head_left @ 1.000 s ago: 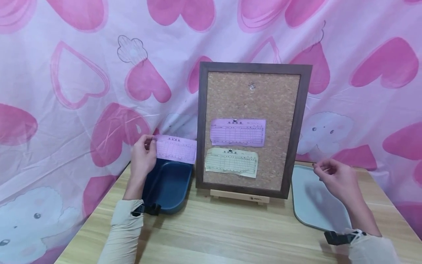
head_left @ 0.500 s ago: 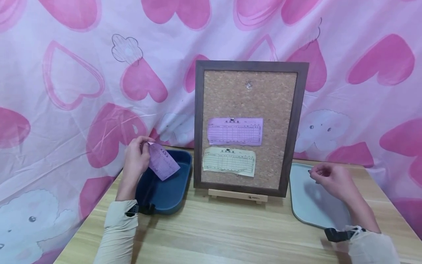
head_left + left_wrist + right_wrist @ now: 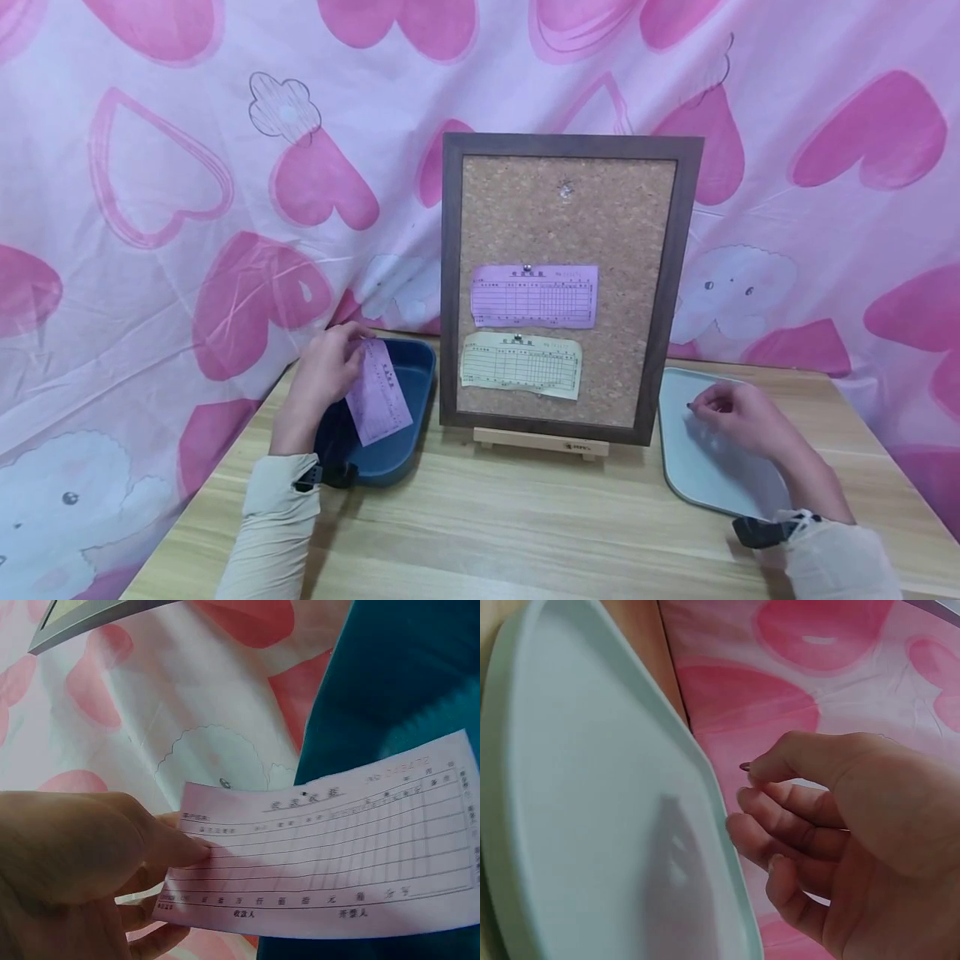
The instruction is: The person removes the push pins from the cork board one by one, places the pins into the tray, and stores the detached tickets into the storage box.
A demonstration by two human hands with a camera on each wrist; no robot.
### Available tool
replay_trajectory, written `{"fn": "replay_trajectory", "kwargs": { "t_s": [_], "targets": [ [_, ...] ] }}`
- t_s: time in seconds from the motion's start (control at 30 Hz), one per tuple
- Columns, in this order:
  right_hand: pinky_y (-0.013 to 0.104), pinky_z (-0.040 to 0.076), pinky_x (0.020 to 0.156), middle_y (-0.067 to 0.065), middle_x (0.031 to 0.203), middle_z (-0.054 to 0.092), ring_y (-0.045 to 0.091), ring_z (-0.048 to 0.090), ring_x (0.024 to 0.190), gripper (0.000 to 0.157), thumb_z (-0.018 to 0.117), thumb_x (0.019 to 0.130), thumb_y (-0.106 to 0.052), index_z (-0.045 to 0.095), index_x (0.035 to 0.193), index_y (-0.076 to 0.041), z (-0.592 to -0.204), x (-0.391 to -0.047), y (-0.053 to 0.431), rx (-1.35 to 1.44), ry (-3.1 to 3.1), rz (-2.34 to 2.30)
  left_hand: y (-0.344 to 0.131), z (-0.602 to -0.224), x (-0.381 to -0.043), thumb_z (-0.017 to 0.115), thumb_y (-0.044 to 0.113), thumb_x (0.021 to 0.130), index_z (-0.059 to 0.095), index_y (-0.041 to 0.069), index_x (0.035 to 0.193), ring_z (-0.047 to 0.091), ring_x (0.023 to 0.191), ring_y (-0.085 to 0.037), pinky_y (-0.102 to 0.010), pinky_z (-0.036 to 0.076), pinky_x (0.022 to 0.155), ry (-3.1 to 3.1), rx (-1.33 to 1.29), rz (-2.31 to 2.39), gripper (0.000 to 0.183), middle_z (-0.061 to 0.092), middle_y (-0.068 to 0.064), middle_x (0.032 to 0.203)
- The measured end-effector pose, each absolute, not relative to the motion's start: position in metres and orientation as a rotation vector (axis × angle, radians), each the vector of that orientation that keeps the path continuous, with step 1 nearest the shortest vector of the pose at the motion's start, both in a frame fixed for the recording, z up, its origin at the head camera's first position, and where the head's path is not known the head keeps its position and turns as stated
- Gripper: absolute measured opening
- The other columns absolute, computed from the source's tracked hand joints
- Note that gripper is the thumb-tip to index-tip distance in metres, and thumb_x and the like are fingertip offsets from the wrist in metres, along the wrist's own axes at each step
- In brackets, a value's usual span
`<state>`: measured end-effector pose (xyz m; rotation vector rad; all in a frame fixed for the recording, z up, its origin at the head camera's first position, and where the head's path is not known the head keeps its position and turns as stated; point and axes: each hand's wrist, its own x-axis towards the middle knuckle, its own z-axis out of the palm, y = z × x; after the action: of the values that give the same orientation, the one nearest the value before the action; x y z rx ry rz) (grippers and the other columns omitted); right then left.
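Observation:
My left hand (image 3: 324,371) pinches one end of a purple printed receipt slip (image 3: 381,396). The slip hangs tilted over the dark blue tray (image 3: 422,375); in the left wrist view its printed side faces the camera. I cannot tell whether its lower end touches the tray. Over the pale grey-green tray (image 3: 678,475), my right hand (image 3: 738,412) pinches a tiny dark metal tack (image 3: 745,766) between thumb and fingertip, most of it hidden. Another purple slip (image 3: 534,297) and a pale green slip (image 3: 521,367) are tacked to the cork board (image 3: 630,233).
The dark-framed board leans on a small wooden stand (image 3: 540,442) between the two trays. A cluster of silvery tacks (image 3: 566,190) sits near the board's top. Behind the wooden table (image 3: 525,525) hangs a pink heart-patterned cloth (image 3: 420,92).
The purple slip in my left hand has swung from level to hanging steeply, its free end now lower over the blue tray. My right hand has shifted slightly left and down above its tray.

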<state>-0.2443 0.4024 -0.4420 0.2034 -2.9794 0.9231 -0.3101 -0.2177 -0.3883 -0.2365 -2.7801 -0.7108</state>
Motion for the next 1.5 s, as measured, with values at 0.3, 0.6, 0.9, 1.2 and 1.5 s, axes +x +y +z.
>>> {"fn": "replay_trajectory", "kwargs": {
  "t_s": [0.3,0.6,0.9,1.2,1.5],
  "targets": [
    [0.024,0.051,0.064,0.004,0.089,0.075,0.006,0.060,0.074,0.012,0.075,0.099,-0.011,0.079,0.103,-0.001,-0.454,-0.245,0.398,0.217,-3.037,0.939,-0.216,-0.393,-0.309,0.069,0.002,0.100,0.077,0.006,0.117,0.069,0.100,-0.037,-0.057,0.057,0.096,-2.760,-0.351,-0.593,0.019,0.078,-0.019,0.119],
    [0.023,0.049,0.065,0.001,0.087,0.072,0.007,0.056,0.076,0.009,0.075,0.100,-0.012,0.078,0.100,-0.003,-0.461,-0.247,0.395,0.234,-3.062,0.903,-0.215,-0.394,-0.309,0.072,0.002,0.097,0.078,0.006,0.112,0.072,0.102,-0.037,-0.057,0.057,0.094,-2.782,-0.404,-0.538,0.017,0.079,-0.017,0.112],
    [0.023,0.047,0.067,0.001,0.088,0.071,0.010,0.055,0.079,0.011,0.074,0.100,-0.013,0.078,0.102,-0.003,-0.460,-0.248,0.395,0.238,-3.091,0.863,-0.215,-0.396,-0.309,0.072,0.007,0.099,0.076,0.005,0.118,0.072,0.106,-0.037,-0.058,0.057,0.098,-2.872,-0.377,-0.571,0.020,0.078,-0.019,0.117],
    [0.024,0.046,0.067,0.001,0.089,0.071,0.014,0.056,0.081,0.011,0.074,0.100,-0.014,0.077,0.102,-0.004,-0.459,-0.248,0.394,0.208,-3.103,0.865,-0.214,-0.397,-0.309,0.073,0.017,0.102,0.073,0.002,0.129,0.068,0.125,-0.044,-0.062,0.051,0.111,-2.979,-0.359,-0.616,0.031,0.074,-0.023,0.131],
    [0.025,0.046,0.064,0.003,0.089,0.071,0.012,0.056,0.078,0.012,0.074,0.101,-0.016,0.075,0.100,-0.004,-0.458,-0.246,0.394,0.173,-3.052,0.894,-0.212,-0.395,-0.308,0.073,0.019,0.103,0.073,0.002,0.131,0.068,0.124,-0.043,-0.062,0.052,0.110,-2.992,-0.342,-0.623,0.033,0.074,-0.023,0.132]
  ]
}}
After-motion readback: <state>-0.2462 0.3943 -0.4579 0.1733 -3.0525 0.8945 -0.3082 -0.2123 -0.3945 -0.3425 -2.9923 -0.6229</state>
